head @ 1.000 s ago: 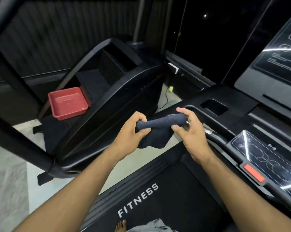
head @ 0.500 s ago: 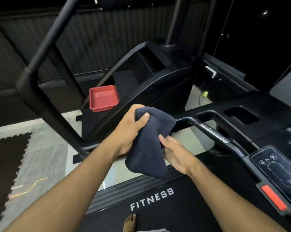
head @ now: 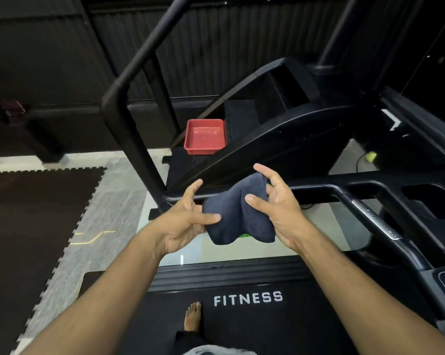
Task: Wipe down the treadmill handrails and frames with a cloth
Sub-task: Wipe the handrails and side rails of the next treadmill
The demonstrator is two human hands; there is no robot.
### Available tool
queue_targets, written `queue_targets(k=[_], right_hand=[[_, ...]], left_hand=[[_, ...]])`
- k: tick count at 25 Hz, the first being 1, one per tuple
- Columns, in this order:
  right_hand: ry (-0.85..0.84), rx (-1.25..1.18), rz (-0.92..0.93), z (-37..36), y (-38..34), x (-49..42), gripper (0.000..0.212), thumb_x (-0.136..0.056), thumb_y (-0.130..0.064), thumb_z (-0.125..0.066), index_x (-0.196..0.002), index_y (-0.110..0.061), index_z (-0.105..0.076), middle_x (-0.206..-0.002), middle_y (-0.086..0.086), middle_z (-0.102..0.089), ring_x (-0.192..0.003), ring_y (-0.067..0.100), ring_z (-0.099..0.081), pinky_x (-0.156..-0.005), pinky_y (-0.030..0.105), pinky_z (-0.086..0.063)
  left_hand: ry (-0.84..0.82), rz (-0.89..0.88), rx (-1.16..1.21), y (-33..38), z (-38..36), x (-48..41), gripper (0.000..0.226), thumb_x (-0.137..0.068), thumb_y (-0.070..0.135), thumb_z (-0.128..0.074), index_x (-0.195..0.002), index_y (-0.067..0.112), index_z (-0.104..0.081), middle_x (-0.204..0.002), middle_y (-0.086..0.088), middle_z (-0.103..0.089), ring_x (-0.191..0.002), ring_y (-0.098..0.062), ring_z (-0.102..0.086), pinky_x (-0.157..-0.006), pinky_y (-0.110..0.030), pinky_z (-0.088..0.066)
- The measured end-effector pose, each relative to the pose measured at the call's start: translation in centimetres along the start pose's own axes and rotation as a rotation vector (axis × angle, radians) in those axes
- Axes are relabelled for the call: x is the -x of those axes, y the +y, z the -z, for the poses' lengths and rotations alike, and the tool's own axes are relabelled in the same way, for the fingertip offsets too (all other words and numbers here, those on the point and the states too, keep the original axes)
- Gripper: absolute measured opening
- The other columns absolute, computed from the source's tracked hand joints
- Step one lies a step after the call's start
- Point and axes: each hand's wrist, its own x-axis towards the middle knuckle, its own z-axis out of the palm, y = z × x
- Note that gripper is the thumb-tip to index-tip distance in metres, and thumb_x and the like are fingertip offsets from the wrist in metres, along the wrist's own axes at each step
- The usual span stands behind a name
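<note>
Treadmill belt (head: 241,334) bears 1 bare foot (head: 192,317); dark puzzle mat (head: 31,213) covers grey floor (head: 113,193).

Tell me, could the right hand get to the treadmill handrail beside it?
Probably yes: the right hand sits close to the handrail with nothing between them, though it is holding the cloth together with the left hand.
</note>
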Motion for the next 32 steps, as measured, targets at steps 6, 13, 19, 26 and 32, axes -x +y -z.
queue_targets(k=[6, 13, 19, 26, 32], right_hand=[[-0.008, 0.756, 0.006, -1.8, -1.6, -4.7, 0.052, -0.082, -0.015, -0.081, -0.126, -0.035, -0.062, -0.122, -0.009, -0.062, -0.111, 0.011, -0.062, -0.088, 0.03, -0.057], [0.013, 1.175, 0.059, -7.5, -2.5, -11.9, 0.02, -0.087, -0.024, -0.063, -0.099, -0.037, -0.053, -0.103, -0.008, -0.068, -0.099, 0.017, -0.065, -0.081, 0.039, -0.055], [0.104, 1.837, 0.398, -12.6, -0.6, -17.7, 0.044, -0.087, -0.022, -0.067, -0.131, -0.022, -0.063, -0.114, 0.005, -0.073, -0.092, 0.031, -0.068, -0.08, 0.043, -0.048], [-0.313, 1.689, -0.094, -15.9, 6.2, -16.9, 0.058, -0.083, -0.068, -0.045, -0.117, -0.024, -0.059, -0.13, -0.005, -0.05, -0.132, 0.021, -0.04, -0.113, 0.054, -0.026], [-0.423, 1.583, -0.411, -16.9, 9.0, -20.5, 0.066, -0.094, -0.072, -0.026, -0.153, -0.052, -0.005, -0.168, -0.004, 0.003, -0.153, 0.029, 0.0, -0.113, 0.062, -0.015]], left_hand=[[0.251, -0.348, -0.702, 3.2, 4.3, -2.7, 0.048, -0.078, -0.004, -0.075, -0.109, 0.032, -0.068, -0.11, 0.01, -0.069, -0.107, -0.013, -0.065, -0.087, -0.036, -0.057], [0.26, -0.502, -1.258, 7.7, 11.6, -8.5, 0.032, -0.078, 0.02, -0.079, -0.098, 0.04, -0.064, -0.112, 0.013, -0.051, -0.109, -0.011, -0.052, -0.096, -0.029, -0.045], [0.313, -0.305, -1.08, 8.6, 18.4, -10.8, 0.024, -0.091, 0.013, -0.064, -0.11, 0.027, -0.067, -0.101, 0.013, -0.067, -0.094, -0.004, -0.061, -0.086, -0.019, -0.046], [0.292, -0.133, -1.129, 2.9, 20.9, -9.1, 0.03, -0.096, 0.02, -0.054, -0.124, 0.025, -0.063, -0.123, 0.011, -0.066, -0.112, -0.009, -0.06, -0.098, -0.028, -0.045], [0.297, -0.059, -1.157, 1.5, 20.5, -8.5, 0.039, -0.1, 0.026, -0.047, -0.139, 0.026, -0.051, -0.136, 0.009, -0.057, -0.121, -0.011, -0.053, -0.103, -0.027, -0.041]])
